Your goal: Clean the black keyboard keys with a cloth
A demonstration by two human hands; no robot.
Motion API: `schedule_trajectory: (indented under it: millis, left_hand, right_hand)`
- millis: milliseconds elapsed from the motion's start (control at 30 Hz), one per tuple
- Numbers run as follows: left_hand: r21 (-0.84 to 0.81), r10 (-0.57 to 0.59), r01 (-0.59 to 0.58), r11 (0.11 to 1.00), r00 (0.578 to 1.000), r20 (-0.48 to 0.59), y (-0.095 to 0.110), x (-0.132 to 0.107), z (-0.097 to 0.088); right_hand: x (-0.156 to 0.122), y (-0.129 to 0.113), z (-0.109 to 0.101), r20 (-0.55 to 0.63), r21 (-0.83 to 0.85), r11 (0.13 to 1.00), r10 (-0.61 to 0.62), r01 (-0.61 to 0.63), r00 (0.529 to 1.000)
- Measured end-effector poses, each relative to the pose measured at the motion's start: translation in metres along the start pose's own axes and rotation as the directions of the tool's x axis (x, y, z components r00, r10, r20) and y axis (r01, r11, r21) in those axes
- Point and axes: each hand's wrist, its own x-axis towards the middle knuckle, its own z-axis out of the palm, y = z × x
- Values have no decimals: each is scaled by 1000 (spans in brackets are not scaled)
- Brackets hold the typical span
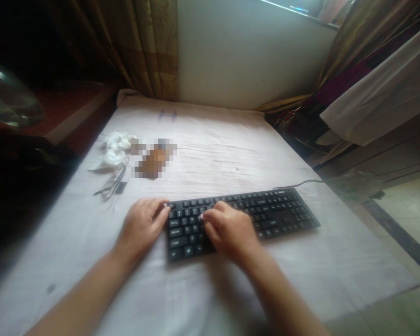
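Note:
A black keyboard (pixel 280 212) lies slightly slanted on the cloth-covered table, its keys facing up. My left hand (pixel 143 221) rests at its left end, thumb and index finger against the upper left corner, holding the edge. Over the left-hand letter keys is my right hand (pixel 229 228), its fingers curled and pinched together. A small pale spot shows at those fingertips; whether it is a nail or a tiny object I cannot tell. The right hand hides part of the keys beneath it.
Left of centre lie a crumpled white bundle (pixel 117 147), thin cords (pixel 115 179) and a blurred-out brown object (pixel 156 161). The keyboard's cable (pixel 301 182) runs off the right table edge. Curtains (pixel 150 51) hang behind; a wooden surface (pixel 73 107) stands at left.

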Motion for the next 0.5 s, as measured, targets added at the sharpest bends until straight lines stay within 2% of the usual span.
schedule_trajectory:
  millis: [133, 500]
  left_hand:
    - [1, 1, -1, 1000, 1000, 1, 0, 0, 0]
    - [2, 8, -8, 1000, 1000, 7, -1, 0, 0]
  right_hand:
    - [-11, 3, 2, 4, 11, 999, -30, 30, 1000]
    - [-43, 21, 14, -170, 121, 982, -124, 145, 978]
